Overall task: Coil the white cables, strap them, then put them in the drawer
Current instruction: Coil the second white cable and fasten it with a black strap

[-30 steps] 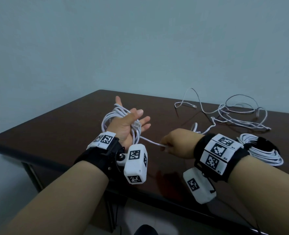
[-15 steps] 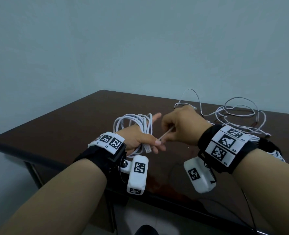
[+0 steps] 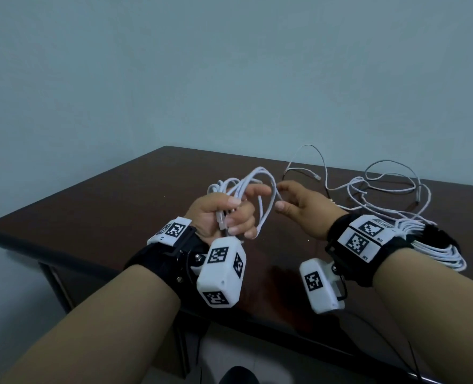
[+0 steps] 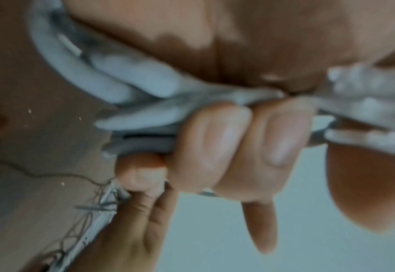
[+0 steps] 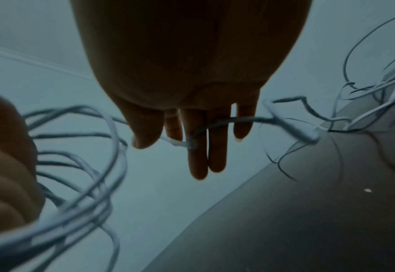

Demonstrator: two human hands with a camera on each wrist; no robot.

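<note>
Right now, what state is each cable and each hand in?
Coiled white cable in hand: looped, unstrapped, held above the table.
Left hand: fingers curled round that coil.
Right hand: fingers relaxed, beside the coil, gripping nothing.
Loose white cable: uncoiled, sprawled on the dark brown wooden table.
Strapped white cable bundle: coiled, black strap on, lying on the table.

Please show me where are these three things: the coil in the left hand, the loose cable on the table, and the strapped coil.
coil (image 3: 260, 187), head view, on its upper loops.
loose cable (image 3: 390, 187), head view, on its tangled middle.
strapped coil (image 3: 440, 252), head view, on its white loops.
</note>
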